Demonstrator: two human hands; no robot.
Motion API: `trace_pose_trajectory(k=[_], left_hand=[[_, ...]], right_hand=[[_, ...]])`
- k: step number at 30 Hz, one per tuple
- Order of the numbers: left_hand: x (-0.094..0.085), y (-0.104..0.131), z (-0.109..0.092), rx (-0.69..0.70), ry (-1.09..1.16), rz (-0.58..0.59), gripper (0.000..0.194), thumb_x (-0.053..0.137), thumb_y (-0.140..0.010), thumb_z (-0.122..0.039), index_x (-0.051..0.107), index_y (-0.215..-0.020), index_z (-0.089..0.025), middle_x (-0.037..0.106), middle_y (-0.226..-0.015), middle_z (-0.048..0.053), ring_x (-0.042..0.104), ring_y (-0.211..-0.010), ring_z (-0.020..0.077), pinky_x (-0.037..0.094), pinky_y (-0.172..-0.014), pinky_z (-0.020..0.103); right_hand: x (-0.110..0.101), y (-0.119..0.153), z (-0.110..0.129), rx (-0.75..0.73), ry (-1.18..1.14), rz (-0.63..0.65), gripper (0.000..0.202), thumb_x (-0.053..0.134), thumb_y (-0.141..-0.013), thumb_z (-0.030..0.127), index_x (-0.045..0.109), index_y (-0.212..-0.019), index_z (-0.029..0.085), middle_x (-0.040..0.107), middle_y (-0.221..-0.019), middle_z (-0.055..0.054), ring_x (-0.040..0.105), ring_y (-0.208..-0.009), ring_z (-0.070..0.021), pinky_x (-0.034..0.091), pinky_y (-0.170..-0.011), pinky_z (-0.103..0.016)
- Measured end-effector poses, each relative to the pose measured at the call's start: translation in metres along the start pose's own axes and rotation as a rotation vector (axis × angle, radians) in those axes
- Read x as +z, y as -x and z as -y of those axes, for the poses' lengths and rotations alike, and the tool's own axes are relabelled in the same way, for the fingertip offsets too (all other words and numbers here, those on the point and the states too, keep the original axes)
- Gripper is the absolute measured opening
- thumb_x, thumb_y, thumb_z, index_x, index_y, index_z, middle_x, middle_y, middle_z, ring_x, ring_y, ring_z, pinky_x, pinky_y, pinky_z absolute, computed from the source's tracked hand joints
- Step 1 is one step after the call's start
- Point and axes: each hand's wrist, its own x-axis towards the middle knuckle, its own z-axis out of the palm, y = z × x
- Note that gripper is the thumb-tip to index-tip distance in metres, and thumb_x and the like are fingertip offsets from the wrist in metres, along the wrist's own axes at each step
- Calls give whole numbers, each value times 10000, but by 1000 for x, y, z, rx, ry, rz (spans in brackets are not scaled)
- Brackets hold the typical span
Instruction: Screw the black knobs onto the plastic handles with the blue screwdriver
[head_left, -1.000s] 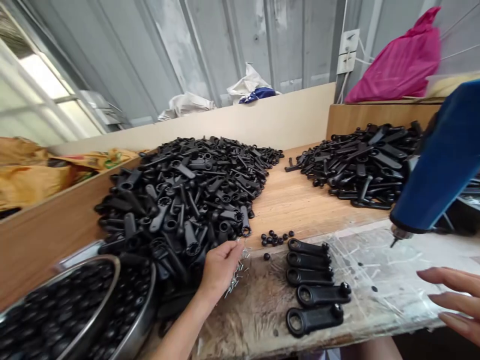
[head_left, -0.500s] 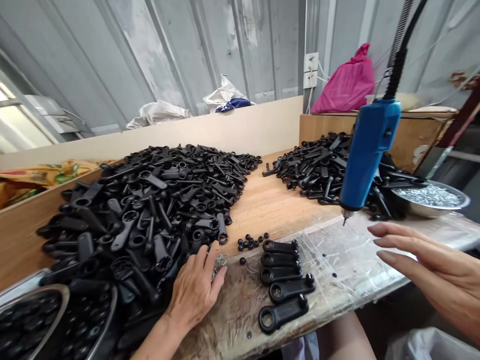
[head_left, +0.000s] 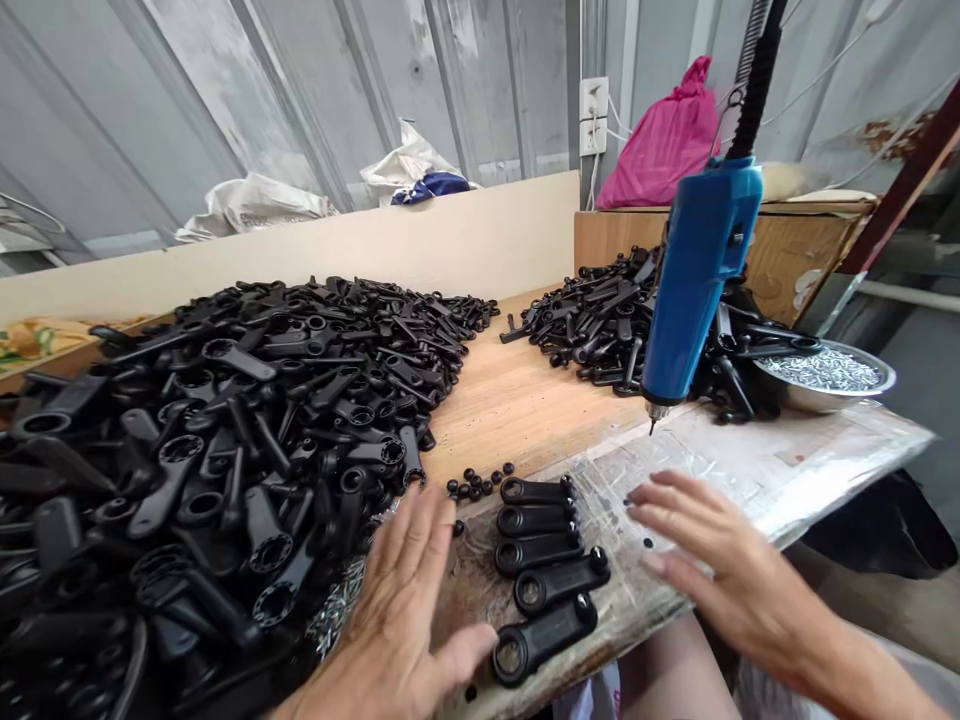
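Note:
Several black handles with ring ends [head_left: 551,578] lie in a column on the worn front board, small knobs at their right ends. My left hand [head_left: 409,600] is spread just left of them, its thumb close to the nearest ring, with nothing held. To their right, my right hand [head_left: 712,560] hovers with fingers apart and holds nothing. A blue electric screwdriver [head_left: 697,290] hangs bit down above and behind my right hand. Small black balls [head_left: 476,484] sit behind the handles. Loose screws [head_left: 337,605] show beside my left hand.
A large heap of black handles [head_left: 300,370] covers the left side. Another heap [head_left: 600,310] stands at the back right, beside a metal bowl of screws [head_left: 821,372]. A pink bag [head_left: 660,140] rests on a wooden box [head_left: 795,265] behind.
My right hand has moved left and down toward the row of handles. My left hand has come nearer the handles, its fingers more spread. The camera view has shifted to the right.

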Motion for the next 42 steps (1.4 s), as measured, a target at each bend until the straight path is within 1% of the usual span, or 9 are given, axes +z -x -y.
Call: trace_pose_trajectory(k=[4, 6, 12, 17, 22, 28, 31, 35, 42], left_hand=[[12, -11, -30, 214, 168, 167, 1090, 651, -736, -544, -46, -1498, -195, 107, -1548, 164, 122, -1401, 414, 244, -1079, 606], [29, -14, -40, 275, 188, 122, 1083, 635, -742, -562, -31, -1499, -167, 104, -1542, 182, 133, -1394, 431, 228, -1070, 637], [68, -14, -59, 292, 34, 21, 907, 579, -815, -385, 50, -1500, -113, 133, -1540, 179, 138, -1403, 407, 234, -1070, 631], [81, -13, -54, 302, 33, 47, 979, 595, -786, -450, 23, -1499, -100, 112, -1533, 206, 153, -1385, 446, 267, -1049, 641], [55, -37, -44, 269, 129, 302, 1128, 562, -719, -695, 16, -1492, -82, -4, -1527, 207, 32, -1391, 440, 194, -1092, 629], [13, -77, -54, 125, 244, 617, 1296, 606, -564, -805, 120, -1466, -11, -15, -1528, 197, -64, -1402, 358, 22, -1136, 547], [18, -81, -55, 146, 260, 611, 1290, 584, -573, -805, 118, -1460, 8, -7, -1532, 203, -67, -1409, 332, -8, -1128, 545], [36, -77, -52, 189, 253, 551, 1258, 605, -586, -768, 115, -1472, -23, 37, -1536, 219, -14, -1414, 349, 25, -1127, 570], [77, -69, -46, 303, 71, 324, 821, 515, -857, -468, 135, -1481, -95, 263, -1507, 206, 169, -1406, 347, 204, -1113, 575]], right_hand=[[31, 30, 5, -208, 262, 130, 717, 516, -755, 721, 687, -1109, 122, 671, -1126, -195, 570, -1095, -396, 545, -772, -528], [38, 37, 9, -250, 321, 120, 805, 484, -722, 776, 682, -1111, 100, 659, -1141, -211, 560, -1090, -410, 523, -780, -546], [51, 37, 21, -302, 347, 102, 759, 532, -742, 720, 685, -1071, 52, 684, -1078, -211, 607, -1014, -403, 523, -749, -517], [74, 47, 14, -259, 266, -30, 721, 471, -777, 714, 656, -1107, 100, 664, -1130, -196, 586, -1071, -409, 533, -757, -522], [29, 29, 0, -29, 104, -131, 420, 567, -864, 413, 581, -1214, 182, 664, -1159, -119, 627, -1070, -277, 554, -862, -378], [-27, -33, -13, 490, -404, -738, 504, 761, -703, 331, 608, -1180, 273, 613, -1222, -53, 561, -1157, -275, 413, -1056, -477], [-30, -66, -27, 460, -736, -631, 710, 824, -600, 338, 551, -1254, 294, 588, -1252, -57, 551, -1145, -257, 487, -951, -420], [-26, -96, -39, 517, -860, -471, 534, 815, -608, 364, 613, -1097, 287, 663, -1016, -24, 624, -801, -184, 520, -591, -281], [-25, -107, -33, 513, -1007, -280, 510, 874, -487, 388, 671, -922, 216, 708, -970, -82, 676, -737, -239, 565, -568, -328]])
